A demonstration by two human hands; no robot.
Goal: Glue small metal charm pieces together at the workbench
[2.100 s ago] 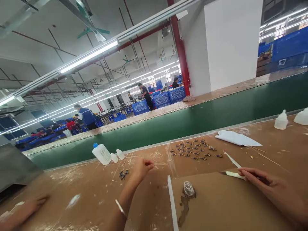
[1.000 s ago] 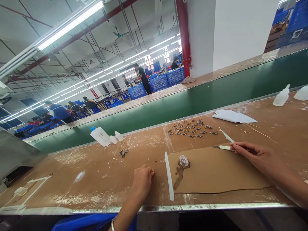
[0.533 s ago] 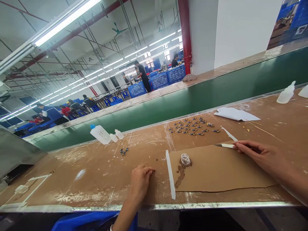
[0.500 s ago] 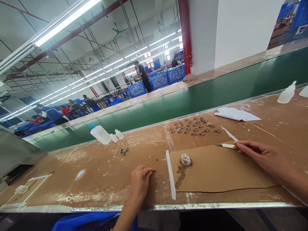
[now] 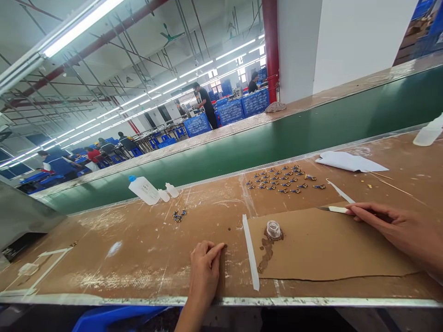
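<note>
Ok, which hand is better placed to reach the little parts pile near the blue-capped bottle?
Probably the left hand: it is nearer that pile of blue-and-gold parts, while the right hand is farther away, gripping a pale, dark-tipped tool.

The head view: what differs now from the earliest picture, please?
The left hand has moved toward the near edge of the bench. Another person's hand, at far left earlier, is out of view. The right hand still holds the pale-handled tool; the clear cup stayed on the cardboard.
</note>
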